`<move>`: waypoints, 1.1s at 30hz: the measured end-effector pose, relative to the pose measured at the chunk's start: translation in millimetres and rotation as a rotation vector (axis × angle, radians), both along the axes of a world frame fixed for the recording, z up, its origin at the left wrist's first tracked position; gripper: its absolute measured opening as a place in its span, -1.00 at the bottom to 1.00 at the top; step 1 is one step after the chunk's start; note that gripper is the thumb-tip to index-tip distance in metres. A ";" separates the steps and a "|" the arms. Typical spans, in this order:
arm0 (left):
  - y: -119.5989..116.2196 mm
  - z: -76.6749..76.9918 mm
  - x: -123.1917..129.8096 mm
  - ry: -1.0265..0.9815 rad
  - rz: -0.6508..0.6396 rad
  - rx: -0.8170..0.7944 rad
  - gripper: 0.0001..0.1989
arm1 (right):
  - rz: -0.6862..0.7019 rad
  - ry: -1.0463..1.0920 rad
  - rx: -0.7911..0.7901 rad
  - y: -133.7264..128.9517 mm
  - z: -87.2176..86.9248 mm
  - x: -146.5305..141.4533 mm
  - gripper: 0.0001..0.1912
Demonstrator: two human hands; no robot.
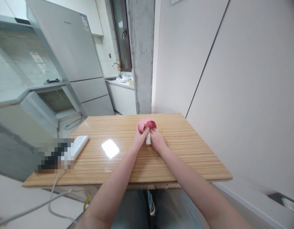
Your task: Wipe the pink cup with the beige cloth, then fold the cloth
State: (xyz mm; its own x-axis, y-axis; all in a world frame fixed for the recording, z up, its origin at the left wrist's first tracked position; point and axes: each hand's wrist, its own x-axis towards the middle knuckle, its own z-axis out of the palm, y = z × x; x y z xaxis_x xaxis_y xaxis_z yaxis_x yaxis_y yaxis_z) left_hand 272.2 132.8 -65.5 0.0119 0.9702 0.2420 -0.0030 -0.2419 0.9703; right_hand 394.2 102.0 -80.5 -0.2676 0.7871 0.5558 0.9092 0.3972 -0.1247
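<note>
A pink bowl (pixel 142 123) is tilted on its side over the middle of the table, its opening turned toward me and to the right. My left hand (pixel 139 137) is closed on the bowl's left rim, with the thumb near the opening. A white cloth (pixel 148 138) hangs out of the bowl between my hands. My right hand (pixel 157 138) is closed on this cloth at the lower right of the opening. Some of its fingertips are hidden by the bowl and cloth.
The bowl is above a striped wooden table (pixel 190 152). At the table's left lie a white power strip (pixel 80 144) and a blurred-out dark object (pixel 53 157), with a white cable (pixel 52 187) running off the front edge. A wall (pixel 220 95) stands close on the right.
</note>
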 end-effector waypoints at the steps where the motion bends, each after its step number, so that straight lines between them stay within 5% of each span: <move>1: 0.6 1.6 -1.3 0.016 0.036 -0.003 -0.44 | 0.042 0.001 -0.002 -0.8 0.8 -1.1 -0.72; 7: 9.8 10.9 -24.4 0.087 0.239 0.040 -0.53 | 0.224 -0.071 0.019 -3.2 6.9 -9.5 -0.74; 13: 7.2 12.5 -29.1 0.299 0.203 0.117 -0.44 | 0.057 -0.141 0.064 -1.5 6.7 -7.9 -0.82; 17: 2.1 10.9 -13.3 0.038 0.084 0.026 -0.21 | -0.005 -0.074 0.052 -2.5 3.3 -6.8 -0.80; 20: -1.0 7.0 -3.9 -0.083 -0.057 -0.020 -0.29 | 0.020 0.017 0.068 -2.2 0.5 -4.9 -0.75; 26: 4.2 6.3 -22.3 0.188 0.126 0.095 -0.51 | 0.197 0.006 0.050 4.7 0.6 1.4 -0.78; 29: 3.9 8.9 -27.3 0.293 0.143 0.119 -0.43 | 0.133 -0.052 0.019 5.9 2.2 2.2 -0.79; 33: -2.8 8.5 -13.4 0.186 0.065 0.065 -0.19 | 0.034 -0.050 -0.011 3.4 1.3 -0.1 -0.77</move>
